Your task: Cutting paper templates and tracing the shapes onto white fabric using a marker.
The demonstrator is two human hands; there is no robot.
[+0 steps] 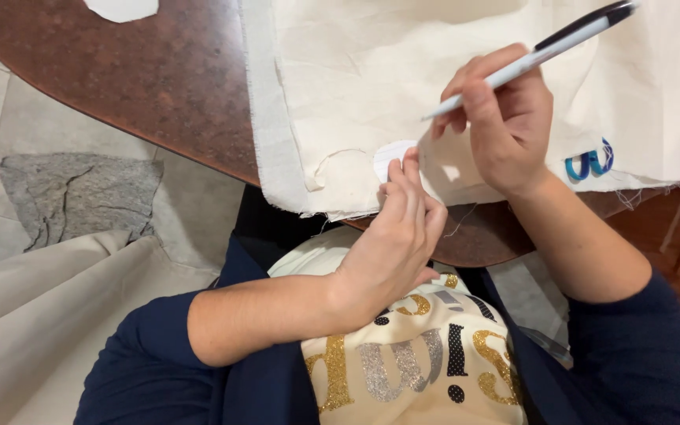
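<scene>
The right hand (509, 130) is closed around a white pen with a black end (541, 51), pinched between thumb and fingers. The pen's tip points down at the cream cloth (403, 86), just beside a small white paper shape (391, 157). The left hand (395, 236) is partly curled. It grips nothing, but its fingertips (403, 169) press flat on the paper shape to keep it in place.

The paper shape lies near the front edge of the cloth, close to the person. The cloth is spread over a brown table (143, 71). A curved line shows on the cloth just left of the paper shape. A bit of blue scissor handle (589, 163) peeks out at the cloth's right front edge. More pale cloth (49, 315) hangs low, far to the left of the table.

The paper shape looks thin and light, so it would probably slide or lift easily. Pressing down on its middle looks like the best way to hold it. The cream cloth looks soft and floppy, so it may wrinkle if pushed. The pen looks hard and smooth, and is best held near its tip.
</scene>
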